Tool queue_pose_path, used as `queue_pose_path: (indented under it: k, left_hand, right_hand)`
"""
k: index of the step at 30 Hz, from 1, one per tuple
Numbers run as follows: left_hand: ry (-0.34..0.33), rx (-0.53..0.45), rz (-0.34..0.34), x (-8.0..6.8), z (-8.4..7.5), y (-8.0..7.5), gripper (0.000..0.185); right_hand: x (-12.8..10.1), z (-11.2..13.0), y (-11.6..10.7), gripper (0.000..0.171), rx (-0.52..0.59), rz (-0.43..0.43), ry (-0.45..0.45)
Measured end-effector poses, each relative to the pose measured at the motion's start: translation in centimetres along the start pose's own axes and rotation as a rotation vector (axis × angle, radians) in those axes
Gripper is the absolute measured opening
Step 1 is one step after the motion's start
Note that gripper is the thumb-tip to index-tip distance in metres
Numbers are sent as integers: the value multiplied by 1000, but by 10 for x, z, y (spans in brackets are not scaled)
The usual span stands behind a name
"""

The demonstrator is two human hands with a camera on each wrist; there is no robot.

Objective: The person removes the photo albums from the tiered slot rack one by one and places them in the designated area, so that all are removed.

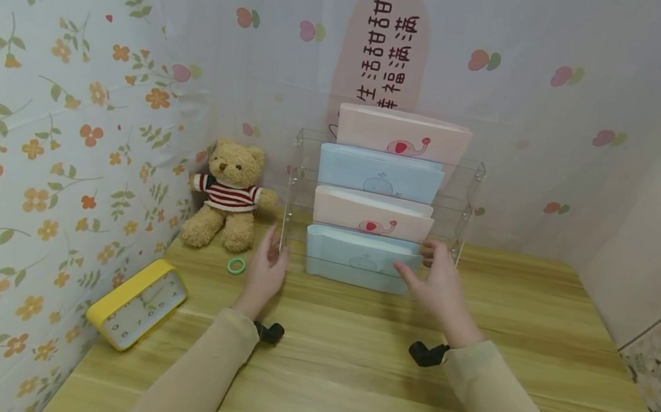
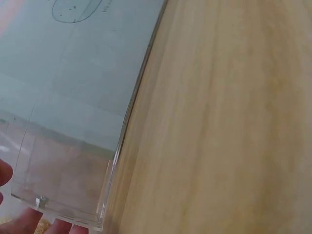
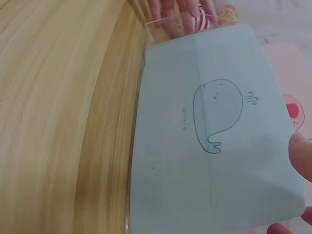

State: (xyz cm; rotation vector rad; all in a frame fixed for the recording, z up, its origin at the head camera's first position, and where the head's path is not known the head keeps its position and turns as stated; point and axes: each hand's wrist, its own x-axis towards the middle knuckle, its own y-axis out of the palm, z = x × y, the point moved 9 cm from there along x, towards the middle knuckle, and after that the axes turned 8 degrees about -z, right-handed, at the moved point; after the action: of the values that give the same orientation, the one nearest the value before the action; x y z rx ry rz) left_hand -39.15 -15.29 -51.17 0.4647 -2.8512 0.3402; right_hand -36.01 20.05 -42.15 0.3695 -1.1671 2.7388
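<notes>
Watching remotely, I have my right hand (image 1: 438, 286) straddling the front blue folder's (image 1: 352, 272) right edge, its pinch uncertain, in the clear rack (image 1: 477, 176) near the table's (image 1: 326, 387) back edge. My left hand (image 1: 265, 271) sits loosely extended at the rack's left side. The right wrist view shows the complete whale drawing (image 3: 218, 114); only the head view shows the yellow clock (image 1: 133, 304).

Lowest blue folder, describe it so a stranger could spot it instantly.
On the wooden table, a teddy bear sits beside a clear rack. The lowest blue folder there bears a whale; unlike the upper blue folder, it has no other folder beneath.
</notes>
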Motion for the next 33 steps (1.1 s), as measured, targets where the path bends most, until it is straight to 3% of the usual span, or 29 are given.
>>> queue_pose_path:
  k: [12,19,33]
  left_hand:
    - [-3,-24,-4,0,16,1,52]
    - [-7,-4,2,1,18,0,52]
    - [-37,7,-8,-1,20,0,51]
  right_hand:
    - [7,-10,15,73,97,-118,6]
    - [10,-2,15,58,109,-163,-27]
    - [22,6,25,40,199,-104,-12]
